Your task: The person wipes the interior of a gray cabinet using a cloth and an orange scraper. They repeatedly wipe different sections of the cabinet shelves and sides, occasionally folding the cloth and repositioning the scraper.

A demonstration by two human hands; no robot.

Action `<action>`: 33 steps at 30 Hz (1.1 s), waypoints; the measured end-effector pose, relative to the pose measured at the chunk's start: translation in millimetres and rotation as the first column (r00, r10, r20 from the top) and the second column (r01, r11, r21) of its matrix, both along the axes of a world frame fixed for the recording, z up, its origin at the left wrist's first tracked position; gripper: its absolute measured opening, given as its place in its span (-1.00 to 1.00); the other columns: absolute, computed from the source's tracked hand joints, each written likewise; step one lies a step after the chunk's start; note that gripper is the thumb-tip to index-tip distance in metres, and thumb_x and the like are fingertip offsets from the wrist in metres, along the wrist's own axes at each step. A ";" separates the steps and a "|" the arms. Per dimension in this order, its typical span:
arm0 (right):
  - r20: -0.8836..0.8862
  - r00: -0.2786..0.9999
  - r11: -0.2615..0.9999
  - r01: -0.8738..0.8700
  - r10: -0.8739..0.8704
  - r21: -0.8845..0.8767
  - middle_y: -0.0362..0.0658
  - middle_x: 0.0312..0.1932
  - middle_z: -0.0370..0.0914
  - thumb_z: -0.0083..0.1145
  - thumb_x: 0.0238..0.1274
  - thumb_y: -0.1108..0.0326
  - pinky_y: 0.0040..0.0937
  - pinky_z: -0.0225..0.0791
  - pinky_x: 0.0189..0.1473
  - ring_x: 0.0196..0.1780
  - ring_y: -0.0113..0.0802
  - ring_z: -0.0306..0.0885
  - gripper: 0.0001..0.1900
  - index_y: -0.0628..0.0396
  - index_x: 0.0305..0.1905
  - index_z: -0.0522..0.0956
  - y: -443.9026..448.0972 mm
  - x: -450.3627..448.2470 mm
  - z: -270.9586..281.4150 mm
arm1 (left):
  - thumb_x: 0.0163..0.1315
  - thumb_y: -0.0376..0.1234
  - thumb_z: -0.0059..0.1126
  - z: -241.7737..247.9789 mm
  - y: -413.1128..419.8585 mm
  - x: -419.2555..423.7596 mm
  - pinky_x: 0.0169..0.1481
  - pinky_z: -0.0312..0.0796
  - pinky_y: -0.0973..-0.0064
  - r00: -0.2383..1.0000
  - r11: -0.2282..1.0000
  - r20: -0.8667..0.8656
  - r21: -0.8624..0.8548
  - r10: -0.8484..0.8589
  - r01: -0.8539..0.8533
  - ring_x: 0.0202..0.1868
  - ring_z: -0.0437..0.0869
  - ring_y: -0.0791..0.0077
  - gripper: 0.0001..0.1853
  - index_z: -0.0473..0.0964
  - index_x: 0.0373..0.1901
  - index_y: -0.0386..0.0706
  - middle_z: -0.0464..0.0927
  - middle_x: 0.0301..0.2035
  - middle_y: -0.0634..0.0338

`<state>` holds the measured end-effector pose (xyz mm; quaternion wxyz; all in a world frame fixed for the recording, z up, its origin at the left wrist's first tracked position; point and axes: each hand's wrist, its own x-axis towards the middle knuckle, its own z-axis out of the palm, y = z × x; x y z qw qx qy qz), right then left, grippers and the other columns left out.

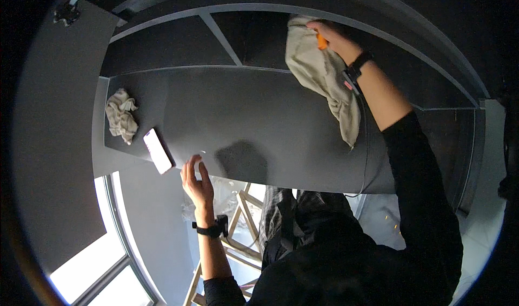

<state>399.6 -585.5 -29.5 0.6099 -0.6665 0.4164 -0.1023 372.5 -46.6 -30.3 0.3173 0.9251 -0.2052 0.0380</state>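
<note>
My right hand grips a beige cloth at the upper right, by the dark upper compartments; the cloth hangs down over the grey panel. Something small and orange shows at my right palm; what it is cannot be told. My left hand is raised at the near edge of the grey surface, fingers apart, holding nothing. Up and to its left lies a phone with a bright screen. A crumpled beige cloth rests in the far left corner of the surface.
A divider splits the compartments at the top. A thin cable runs down from my right wrist across the surface. Below the near edge stands a wooden frame, perhaps a ladder. A window is at lower left.
</note>
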 end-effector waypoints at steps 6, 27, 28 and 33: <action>0.043 0.999 0.965 0.023 -0.012 -0.259 -0.09 0.06 0.62 0.39 0.27 0.19 -0.25 0.49 0.12 0.07 -0.25 0.57 -0.54 0.13 0.19 0.58 19.4 79.2 -28.3 | 0.31 -0.51 0.18 -44.2 -32.9 64.1 0.32 0.39 0.15 0.991 0.984 0.020 -0.118 -0.133 0.134 0.20 0.53 -0.04 -0.67 0.56 0.11 -0.25 0.49 0.13 -0.08; -0.103 0.977 0.955 -0.206 0.187 -0.215 -0.15 -0.16 0.69 0.46 0.20 0.15 -0.33 0.58 -0.06 -0.10 -0.37 0.68 -0.53 0.17 0.10 0.58 112.4 15.7 -42.5 | 0.22 -0.34 0.23 -48.7 -51.5 66.0 0.38 0.24 0.01 0.988 0.988 0.053 -0.036 -0.147 0.149 0.24 0.44 -0.06 -0.67 0.56 0.03 -0.19 0.49 0.11 -0.03; -0.104 0.972 0.961 -0.223 0.209 -0.161 -0.17 -0.16 0.69 0.46 0.20 0.16 -0.35 0.57 -0.07 -0.11 -0.39 0.67 -0.54 0.16 0.10 0.59 122.2 12.0 -27.0 | 0.20 -0.35 0.23 -53.4 -42.2 68.9 0.38 0.25 0.02 0.987 0.988 0.061 -0.041 -0.146 0.149 0.23 0.45 -0.06 -0.67 0.56 0.02 -0.19 0.49 0.10 -0.03; 0.069 0.983 0.986 -0.169 0.169 -0.005 -0.22 -0.24 0.67 0.40 0.27 0.25 -0.44 0.49 -0.13 -0.18 -0.47 0.59 -0.78 0.09 -0.08 0.69 89.8 17.8 -11.1 | 0.18 -0.41 0.18 -55.1 -33.7 67.2 0.35 0.28 0.05 0.993 0.994 0.063 -0.045 -0.101 0.104 0.19 0.48 -0.04 -0.72 0.56 -0.05 -0.18 0.51 0.08 -0.01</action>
